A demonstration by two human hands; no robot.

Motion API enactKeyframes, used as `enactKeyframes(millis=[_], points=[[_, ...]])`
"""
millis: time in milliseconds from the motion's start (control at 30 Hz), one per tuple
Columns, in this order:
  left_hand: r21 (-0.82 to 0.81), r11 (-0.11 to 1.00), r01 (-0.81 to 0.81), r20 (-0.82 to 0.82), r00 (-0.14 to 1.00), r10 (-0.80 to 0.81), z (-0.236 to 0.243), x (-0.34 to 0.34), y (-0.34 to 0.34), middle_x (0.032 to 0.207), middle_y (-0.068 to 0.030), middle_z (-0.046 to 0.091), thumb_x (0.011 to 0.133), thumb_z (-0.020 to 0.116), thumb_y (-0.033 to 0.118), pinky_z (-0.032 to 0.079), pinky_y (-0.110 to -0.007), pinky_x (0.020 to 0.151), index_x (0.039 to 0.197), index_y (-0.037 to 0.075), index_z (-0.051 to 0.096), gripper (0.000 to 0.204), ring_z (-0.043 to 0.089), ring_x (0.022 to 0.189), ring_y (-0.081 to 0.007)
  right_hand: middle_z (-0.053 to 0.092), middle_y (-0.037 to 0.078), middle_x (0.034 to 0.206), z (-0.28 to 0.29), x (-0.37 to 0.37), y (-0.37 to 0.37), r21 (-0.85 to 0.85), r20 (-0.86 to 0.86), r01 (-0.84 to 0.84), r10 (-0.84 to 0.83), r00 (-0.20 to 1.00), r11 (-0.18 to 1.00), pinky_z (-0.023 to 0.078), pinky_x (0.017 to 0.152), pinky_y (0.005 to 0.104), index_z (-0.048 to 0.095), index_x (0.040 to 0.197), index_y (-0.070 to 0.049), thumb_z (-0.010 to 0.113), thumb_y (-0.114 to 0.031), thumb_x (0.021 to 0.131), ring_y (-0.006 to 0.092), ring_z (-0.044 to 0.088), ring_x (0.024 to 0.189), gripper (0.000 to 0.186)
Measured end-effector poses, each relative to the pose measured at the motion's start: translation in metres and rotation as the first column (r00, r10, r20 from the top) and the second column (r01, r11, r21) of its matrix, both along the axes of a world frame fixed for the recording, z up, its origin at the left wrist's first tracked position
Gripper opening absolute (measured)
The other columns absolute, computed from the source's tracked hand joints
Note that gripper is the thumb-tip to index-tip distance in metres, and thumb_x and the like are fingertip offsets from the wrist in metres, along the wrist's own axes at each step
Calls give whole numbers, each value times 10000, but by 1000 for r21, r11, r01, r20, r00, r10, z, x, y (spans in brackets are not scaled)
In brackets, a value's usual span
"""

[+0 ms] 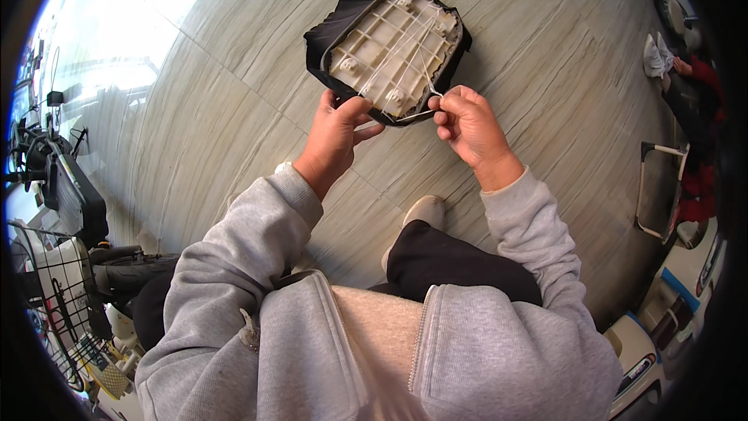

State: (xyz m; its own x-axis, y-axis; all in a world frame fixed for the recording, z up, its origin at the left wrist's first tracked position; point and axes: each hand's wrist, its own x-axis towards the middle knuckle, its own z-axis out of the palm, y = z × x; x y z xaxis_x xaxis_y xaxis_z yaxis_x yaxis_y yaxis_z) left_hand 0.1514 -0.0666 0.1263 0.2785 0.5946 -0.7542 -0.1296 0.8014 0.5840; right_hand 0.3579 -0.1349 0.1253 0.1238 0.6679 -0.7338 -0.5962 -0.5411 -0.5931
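Note:
A seat cushion [389, 58] is turned underside up in front of me, its ribbed cream plastic base showing. Around the base runs a black cover [336, 19], loose and folded at the far left. A white cord [421, 43] crosses the base in several long strands. My left hand [340, 123] grips the near left edge, thumb on top and some fingers beneath. At the near right corner my right hand [467, 121] is closed in a pinch on the cord. A thin light line runs from its fingers along the near edge; whether it is cord or a slim tool, I cannot tell.
Beneath lies a grey wood-look tiled floor [234, 47]. My shoe [425, 210] is below the cushion. On the left stand a black wire basket [58, 296] and dark equipment. At the right are a person's white shoes [657, 54], a metal frame [661, 187] and cream-coloured vehicle parts.

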Motion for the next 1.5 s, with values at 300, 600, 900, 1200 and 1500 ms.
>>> enactKeyframes(millis=[300, 600, 900, 1200, 1500], points=[[-58, 987, -148, 106, 982, 154, -9, 8, 4, 1145, -79, 565, 906, 566, 94, 555, -404, 879, 1213, 90, 417, 341, 633, 956, -234, 535, -1, 749, 16, 21, -5, 90, 506, -405, 308, 805, 910, 420, 547, 277, 575, 1149, -31, 596, -94, 923, 94, 482, 627, 236], [-186, 964, -191, 258, 937, 236, -11, 2, 8, 1066, -116, 631, 911, 592, 121, 551, -383, 888, 1114, 15, 516, 242, 652, 871, -247, 565, 109, 802, 34, 2, 17, 14, 979, -690, 129, 156, 724, 480, 701, 396, 634, 833, -43, 763, -82, 778, 302, 565, 763, 146], [-241, 956, -167, 329, 913, 243, -14, 1, 4, 1211, -70, 579, 914, 595, 159, 506, -406, 949, 1236, 58, 483, 356, 615, 1025, -242, 557, 82, 891, 18, -9, 19, 184, 967, -697, -2, 253, 693, 478, 750, 385, 614, 932, -60, 790, -86, 742, 282, 559, 849, 261], [-288, 938, -194, 319, 904, 285, -4, -2, 6, 1226, -95, 579, 913, 592, 148, 531, -377, 937, 1226, 33, 481, 351, 615, 1035, -256, 559, 109, 984, 16, -23, 18, 50, 992, -599, 32, 126, 799, 460, 858, 404, 597, 1009, -24, 841, -140, 699, 302, 537, 992, 411], [-274, 950, -149, 335, 911, 239, -10, -9, 6, 1188, -89, 583, 919, 581, 138, 535, -375, 906, 1169, 42, 492, 282, 636, 981, -249, 583, 71, 828, 20, -22, 21, 69, 945, -677, 169, 279, 733, 485, 778, 388, 675, 805, -54, 831, -145, 701, 279, 579, 865, 209]])
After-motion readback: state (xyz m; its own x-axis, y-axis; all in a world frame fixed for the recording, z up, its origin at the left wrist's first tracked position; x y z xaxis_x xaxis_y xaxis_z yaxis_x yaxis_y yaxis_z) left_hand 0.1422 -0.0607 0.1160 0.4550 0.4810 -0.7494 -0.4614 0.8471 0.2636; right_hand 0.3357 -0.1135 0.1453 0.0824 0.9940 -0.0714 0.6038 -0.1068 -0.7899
